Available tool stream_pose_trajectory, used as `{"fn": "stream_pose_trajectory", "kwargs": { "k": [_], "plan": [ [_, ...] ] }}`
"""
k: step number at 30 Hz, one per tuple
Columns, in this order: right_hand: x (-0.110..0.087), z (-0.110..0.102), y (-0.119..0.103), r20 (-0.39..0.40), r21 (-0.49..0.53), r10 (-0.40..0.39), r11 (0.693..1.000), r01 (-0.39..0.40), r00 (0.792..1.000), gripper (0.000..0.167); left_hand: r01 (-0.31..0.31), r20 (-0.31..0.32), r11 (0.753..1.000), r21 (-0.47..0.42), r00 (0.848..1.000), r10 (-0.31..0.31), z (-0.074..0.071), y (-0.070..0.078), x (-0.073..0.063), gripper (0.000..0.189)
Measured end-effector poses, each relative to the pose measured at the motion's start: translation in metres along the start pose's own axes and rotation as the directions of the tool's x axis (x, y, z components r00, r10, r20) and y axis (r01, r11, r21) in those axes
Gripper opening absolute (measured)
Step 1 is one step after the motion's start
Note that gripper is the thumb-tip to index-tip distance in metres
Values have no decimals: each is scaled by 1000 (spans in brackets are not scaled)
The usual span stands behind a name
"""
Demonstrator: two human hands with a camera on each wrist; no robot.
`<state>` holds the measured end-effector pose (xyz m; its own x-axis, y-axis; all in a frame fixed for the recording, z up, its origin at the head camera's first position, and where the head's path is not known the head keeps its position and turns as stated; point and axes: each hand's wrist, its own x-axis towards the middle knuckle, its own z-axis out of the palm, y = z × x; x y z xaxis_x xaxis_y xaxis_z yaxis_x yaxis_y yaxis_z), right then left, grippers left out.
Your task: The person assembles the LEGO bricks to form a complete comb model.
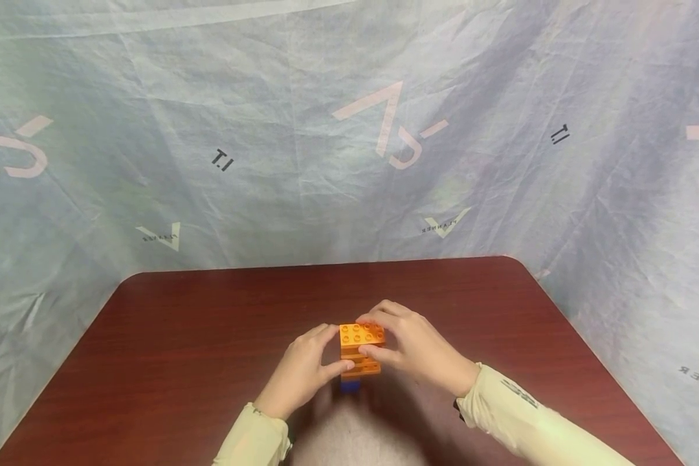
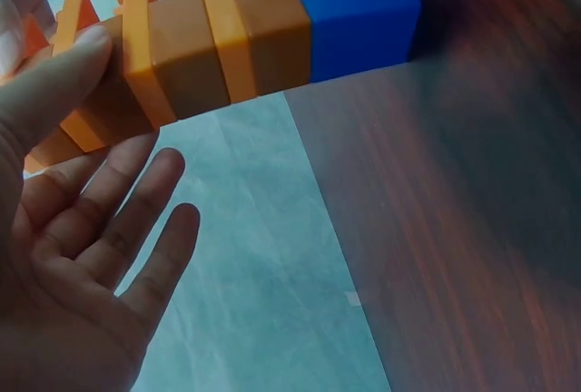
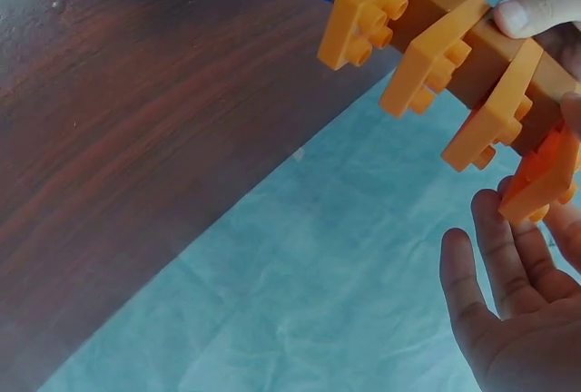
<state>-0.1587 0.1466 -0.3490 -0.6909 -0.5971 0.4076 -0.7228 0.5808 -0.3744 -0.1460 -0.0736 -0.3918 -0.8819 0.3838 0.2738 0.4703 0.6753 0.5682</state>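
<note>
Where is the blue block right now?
The blue block sits at the bottom of the orange tower, on the table, in the head view between the left hand and right hand.

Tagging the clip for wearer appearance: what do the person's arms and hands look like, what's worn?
Both hands are bare: left hand, right hand, no gloves, rings or watch visible. Each arm wears a pale cream long sleeve ending at the wrist. The right sleeve carries a small dark printed mark, unreadable. The left sleeve looks plain.
</note>
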Motion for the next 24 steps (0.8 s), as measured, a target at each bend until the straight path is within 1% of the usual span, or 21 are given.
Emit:
{"fn": "stream_pose_trajectory", "kwargs": {
  "k": [3, 7, 17, 24],
  "plan": [
    [1, 0, 1, 7, 11, 17, 1000, -17, 1000, 35, 17, 11, 1000, -24, 1000, -17, 0, 0, 1, 57],
    [1, 0, 0, 8, 13, 19, 1000, -19, 1000, 36, 38, 28, 998, -49, 999, -37, 0, 0, 1, 58],
    [2, -1, 0, 21, 21, 2, 1000, -3, 1000, 35, 33, 15, 999, -41, 999, -32, 2, 0, 1, 53],
    [2, -2, 0, 37, 13, 4, 1000, -5, 999, 36, 31, 1, 999, -29, 1000, -31, 4, 0, 0, 51]
  ]
}}
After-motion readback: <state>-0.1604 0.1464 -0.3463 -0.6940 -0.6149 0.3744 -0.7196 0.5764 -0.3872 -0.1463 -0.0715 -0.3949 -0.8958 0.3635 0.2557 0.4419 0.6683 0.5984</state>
